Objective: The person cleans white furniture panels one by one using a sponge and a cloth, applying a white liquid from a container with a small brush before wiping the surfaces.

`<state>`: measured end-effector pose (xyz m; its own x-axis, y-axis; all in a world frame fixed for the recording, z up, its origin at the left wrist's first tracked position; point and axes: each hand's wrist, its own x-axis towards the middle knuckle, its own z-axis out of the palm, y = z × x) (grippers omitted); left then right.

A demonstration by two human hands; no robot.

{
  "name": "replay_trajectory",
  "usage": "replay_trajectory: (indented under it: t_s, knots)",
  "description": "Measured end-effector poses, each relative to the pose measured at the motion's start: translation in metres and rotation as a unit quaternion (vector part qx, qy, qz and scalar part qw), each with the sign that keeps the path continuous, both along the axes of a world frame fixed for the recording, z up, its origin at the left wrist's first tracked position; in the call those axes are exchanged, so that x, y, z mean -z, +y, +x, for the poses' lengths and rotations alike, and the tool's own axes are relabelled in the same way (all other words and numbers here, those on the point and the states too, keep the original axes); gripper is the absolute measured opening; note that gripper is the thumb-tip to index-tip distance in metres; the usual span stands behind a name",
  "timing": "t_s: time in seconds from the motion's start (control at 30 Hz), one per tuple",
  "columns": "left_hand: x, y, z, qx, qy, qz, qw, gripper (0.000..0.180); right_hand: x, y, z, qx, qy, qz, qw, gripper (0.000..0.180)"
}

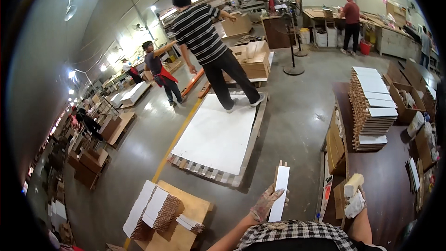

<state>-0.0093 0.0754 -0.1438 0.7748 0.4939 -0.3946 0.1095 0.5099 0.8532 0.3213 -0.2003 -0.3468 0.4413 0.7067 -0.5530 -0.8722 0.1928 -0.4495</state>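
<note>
My left hand (266,204) is closed around a narrow white board (279,193) held upright in front of my body. Small wooden pegs stick out of the board's far end. In my right hand (363,202), over the dark brown table, is a pale yellow block (354,183); whether it is wood or foam I cannot tell. White cloth (355,204) bunches between that hand and the block. A tall stack of white boards (371,107) with brown pegged edges rises on the table beyond my right hand.
More white boards (153,209) lie stacked on a wooden platform (174,239) at lower left. A person in a striped shirt (200,32) stands on a white-sheeted pallet (213,135) ahead. Cardboard boxes (403,100) and a white container (415,123) line the table's right side.
</note>
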Motion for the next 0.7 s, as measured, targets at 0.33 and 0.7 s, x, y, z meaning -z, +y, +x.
replay_trajectory:
  t_s: [0.33, 0.7]
  knots:
    - [0.007, 0.028, -0.029, -0.004, -0.020, -0.001, 1.000, 0.038, -0.001, 0.008, 0.001, 0.006, -0.012, -0.023, 1.000, 0.045]
    - [0.043, 0.053, -0.043, 0.009, -0.030, -0.065, 0.997, 0.038, 0.005, 0.001, 0.001, 0.033, -0.021, -0.041, 0.998, 0.045]
